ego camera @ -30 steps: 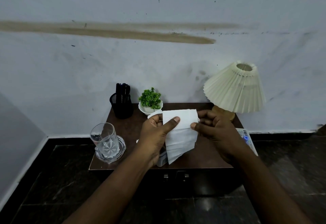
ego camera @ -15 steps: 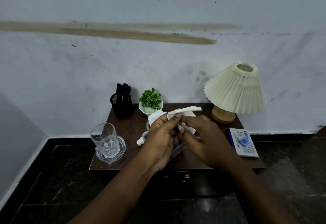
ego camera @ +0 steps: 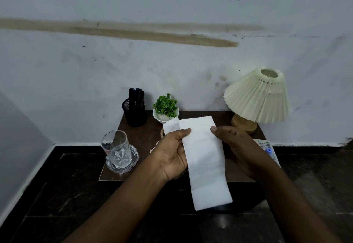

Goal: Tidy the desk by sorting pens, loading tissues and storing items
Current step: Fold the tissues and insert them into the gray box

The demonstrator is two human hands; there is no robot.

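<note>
While both hands hold it up over the counter [ego camera: 141, 137], the white folded tissue [ego camera: 204, 156] hangs as a long strip, its lower end past the counter's front edge. Left hand [ego camera: 172, 156]: thumb on the front face, fingers behind, pinching the left edge near the top. Right hand [ego camera: 242, 147]: thumb at the right edge, pinching likewise. Black mesh pen holder [ego camera: 135, 116] with dark pens [ego camera: 136, 97] at back left; small potted plant [ego camera: 165, 107] just beside it. Clear glass [ego camera: 114, 145] on a glass coaster [ego camera: 132, 163], front left. Pleated lamp [ego camera: 257, 97] at back right.
</note>
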